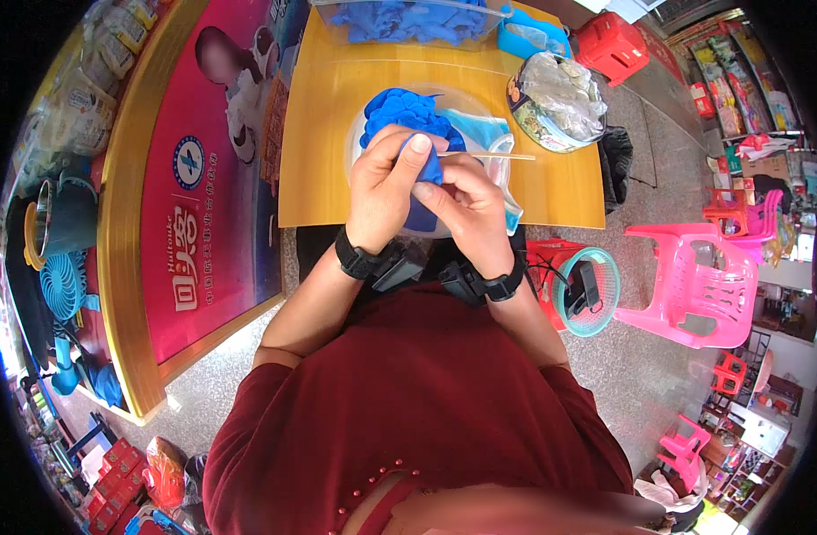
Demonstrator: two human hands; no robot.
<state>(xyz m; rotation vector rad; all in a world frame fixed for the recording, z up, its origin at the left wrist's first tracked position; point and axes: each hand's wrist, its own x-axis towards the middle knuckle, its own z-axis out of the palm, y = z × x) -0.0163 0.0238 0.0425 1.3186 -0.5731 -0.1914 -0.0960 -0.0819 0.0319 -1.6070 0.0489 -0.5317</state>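
Over the yellow wooden table (315,98), my left hand (382,183) is closed on a piece of blue cloth-like material (433,162), thumb pointing up. My right hand (466,209) pinches the same piece from the other side, its fingers curled. A thin pale stick (515,157) juts out to the right from between my hands; which fingers grip it is hidden. Beneath them lies a round translucent tray (353,143). It holds a bunched blue heap (400,109) and a light-blue and white piece like a face mask (489,134).
A clear bin (328,31) of blue pieces, a blue basket (533,36) and a round tin (551,134) topped with plastic bags stand farther back. Right of the table are a red stool (612,46), a green basket (615,294) and a pink chair (694,276). A pink-fronted counter (221,205) borders the left.
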